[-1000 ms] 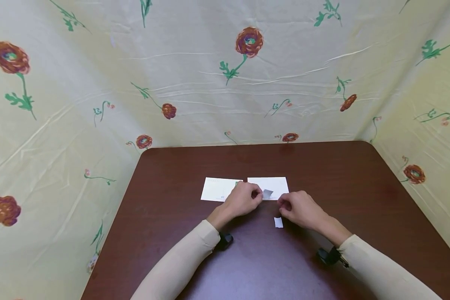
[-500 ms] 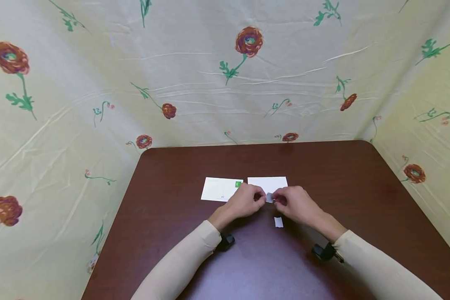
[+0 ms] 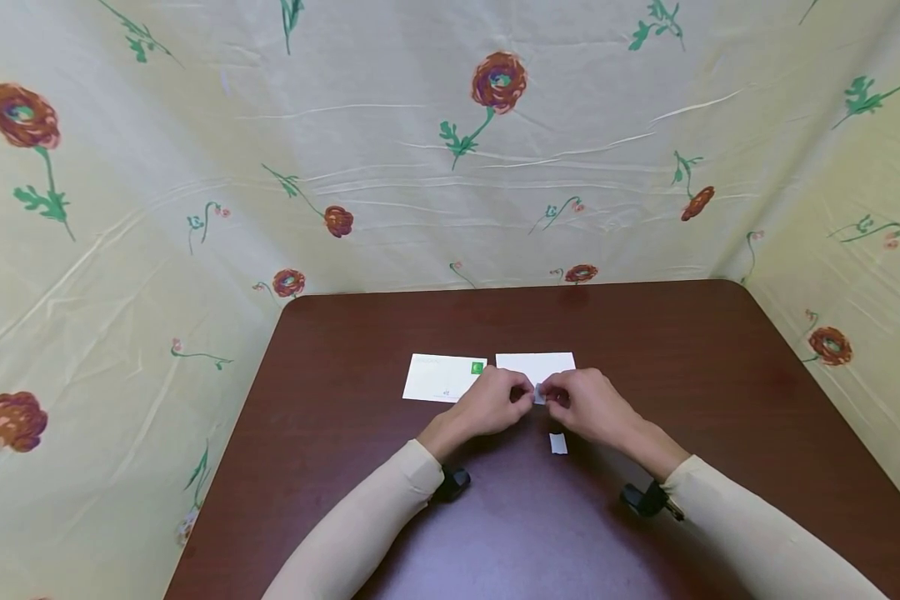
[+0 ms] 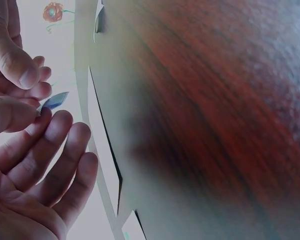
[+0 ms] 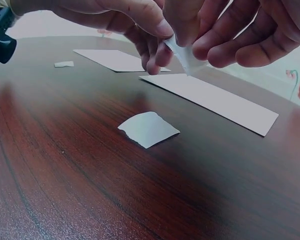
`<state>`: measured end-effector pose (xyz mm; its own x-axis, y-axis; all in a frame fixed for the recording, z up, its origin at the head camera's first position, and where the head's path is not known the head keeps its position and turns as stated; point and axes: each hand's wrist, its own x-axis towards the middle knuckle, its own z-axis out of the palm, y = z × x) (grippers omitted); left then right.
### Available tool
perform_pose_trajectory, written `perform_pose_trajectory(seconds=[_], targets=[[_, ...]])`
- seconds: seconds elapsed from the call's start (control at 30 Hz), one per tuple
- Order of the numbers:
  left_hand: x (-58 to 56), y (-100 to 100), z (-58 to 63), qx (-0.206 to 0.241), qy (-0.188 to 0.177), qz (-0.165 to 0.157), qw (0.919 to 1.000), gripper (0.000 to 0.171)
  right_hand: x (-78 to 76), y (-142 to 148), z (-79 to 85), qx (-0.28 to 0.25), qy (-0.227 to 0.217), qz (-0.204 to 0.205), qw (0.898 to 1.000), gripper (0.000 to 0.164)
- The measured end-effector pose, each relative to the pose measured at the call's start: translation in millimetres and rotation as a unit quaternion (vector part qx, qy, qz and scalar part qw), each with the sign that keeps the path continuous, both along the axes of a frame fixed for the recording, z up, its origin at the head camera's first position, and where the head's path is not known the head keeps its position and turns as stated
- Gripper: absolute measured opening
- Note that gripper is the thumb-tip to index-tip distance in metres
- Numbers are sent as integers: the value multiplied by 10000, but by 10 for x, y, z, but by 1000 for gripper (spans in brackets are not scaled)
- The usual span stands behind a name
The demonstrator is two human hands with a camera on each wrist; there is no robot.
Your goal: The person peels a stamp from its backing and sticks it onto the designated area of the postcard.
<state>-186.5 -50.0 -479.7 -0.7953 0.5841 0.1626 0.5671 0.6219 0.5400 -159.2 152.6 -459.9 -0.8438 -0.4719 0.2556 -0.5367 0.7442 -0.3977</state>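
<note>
In the head view my left hand (image 3: pixel 495 398) and right hand (image 3: pixel 588 400) meet at the near edge of a plain white envelope (image 3: pixel 534 364). My left thumb and forefinger pinch a small stamp (image 4: pixel 56 101) with a pale back and a toothed edge. The right fingertips close on that same stamp (image 5: pixel 186 57) from the other side, hiding part of it. To the left lies a second white envelope (image 3: pixel 437 377) with a green stamp (image 3: pixel 477 368) at its upper right corner. A small, slightly curled white paper piece (image 3: pixel 558 443) lies nearer me, below the hands.
The brown wooden table (image 3: pixel 510 533) runs back to a flower-printed cloth (image 3: pixel 390 167) that hangs around it. A small white scrap (image 5: pixel 64 64) lies farther left in the right wrist view. Each wrist carries a black camera (image 3: pixel 453 483).
My right hand has moved left and met the left hand at the stamp, taking hold of it too. The left hand has shifted slightly right; the envelopes and loose paper stay put.
</note>
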Motion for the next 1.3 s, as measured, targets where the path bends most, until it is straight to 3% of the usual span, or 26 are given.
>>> perform_pose_trajectory(seconds=[0.5,0.7,0.97,1.1,1.17,1.3], targets=[[20,-12,-3,220,-102,-160,9996,14,9,-16,16,-64,-157,27,9999,11],[18,-14,-3,310,-73,-175,9993,15,8,-9,-11,-197,81,-84,9997,10],[-11,-1,-15,598,-294,221,9975,13,17,26,7,-389,130,-187,9990,9],[-22,12,-5,876,-506,205,9947,15,19,41,34,-462,136,-206,9986,8],[-26,18,-2,890,-440,140,9950,14,17,49,36,-478,128,-210,9986,7],[-32,45,19,688,33,91,9976,10,0,76,41,-565,70,-236,9981,4]])
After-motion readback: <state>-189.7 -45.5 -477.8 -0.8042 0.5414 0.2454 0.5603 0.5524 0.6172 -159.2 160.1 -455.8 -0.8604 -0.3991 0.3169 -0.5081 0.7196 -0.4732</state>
